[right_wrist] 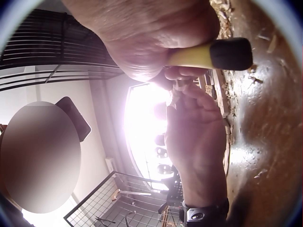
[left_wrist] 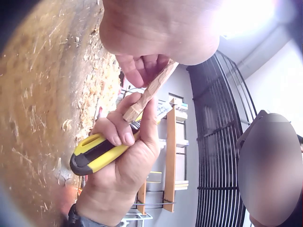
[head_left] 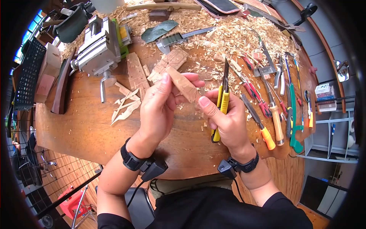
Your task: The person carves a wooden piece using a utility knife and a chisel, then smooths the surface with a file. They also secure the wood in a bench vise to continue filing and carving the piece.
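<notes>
Over the table's front half, my left hand (head_left: 155,105) grips a small carved strip of wood (head_left: 182,84) between thumb and fingers. The wood slants down toward my right hand (head_left: 231,123), whose thumb tip is right at its lower end. That right hand also holds a yellow and black utility knife (head_left: 224,102) in its curled fingers, blade pointing up and away. In the left wrist view, the carved wood (left_wrist: 154,90) shows facets and a notched end by the right fingers. The knife's handle end (right_wrist: 208,56) sticks out of the right hand in the right wrist view.
Flat wood blanks (head_left: 138,74) and thin offcuts (head_left: 127,107) lie left of the hands, near a metal vise (head_left: 97,47). A caliper (head_left: 183,38) lies by heaped shavings (head_left: 240,34) behind. Chisels (head_left: 277,124), pliers and a green-handled saw (head_left: 293,114) line the right side.
</notes>
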### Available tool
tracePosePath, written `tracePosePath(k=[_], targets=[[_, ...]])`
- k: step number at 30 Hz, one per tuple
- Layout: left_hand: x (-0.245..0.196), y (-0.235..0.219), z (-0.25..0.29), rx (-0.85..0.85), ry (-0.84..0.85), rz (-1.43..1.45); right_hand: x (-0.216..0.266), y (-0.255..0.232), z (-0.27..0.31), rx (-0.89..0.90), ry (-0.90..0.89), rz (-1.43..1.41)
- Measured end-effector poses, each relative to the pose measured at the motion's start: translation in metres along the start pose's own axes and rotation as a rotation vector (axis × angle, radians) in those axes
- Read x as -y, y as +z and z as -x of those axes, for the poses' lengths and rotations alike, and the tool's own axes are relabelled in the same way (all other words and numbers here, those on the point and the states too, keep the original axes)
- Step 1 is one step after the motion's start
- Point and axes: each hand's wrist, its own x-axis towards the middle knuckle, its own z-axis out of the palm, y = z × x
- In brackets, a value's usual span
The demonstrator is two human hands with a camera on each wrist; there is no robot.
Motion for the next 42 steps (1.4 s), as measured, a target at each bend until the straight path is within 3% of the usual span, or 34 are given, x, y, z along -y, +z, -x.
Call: tracePosePath(k=[7,12,18,21,24,27,31,42], targets=[[0.012,0.000,0.003,0.133,-0.035,-0.224,-0.003,-0.004,-0.003,-0.008,-0.016,-0.072],[0.015,0.003,0.002,0.176,-0.024,-0.206,-0.002,-0.001,-0.007,0.003,-0.115,-0.090],[0.012,0.003,0.001,0.099,0.054,-0.335,-0.003,-0.008,-0.015,-0.041,-0.214,-0.013],[0.008,0.003,0.001,0.090,-0.005,-0.391,0.014,-0.015,-0.010,-0.136,-0.117,0.157],[0.012,0.005,0.003,0.093,-0.021,-0.423,0.016,-0.018,-0.010,-0.205,-0.391,0.499],[0.014,0.009,0.005,0.091,-0.132,-0.475,0.013,-0.026,-0.005,-0.148,-0.395,0.675],[0.018,0.017,0.009,0.081,-0.154,-0.515,0.000,-0.033,0.001,-0.125,-0.482,0.733],[0.015,0.029,0.020,0.176,-0.211,-0.708,-0.018,-0.046,0.032,-0.157,-0.409,0.884]])
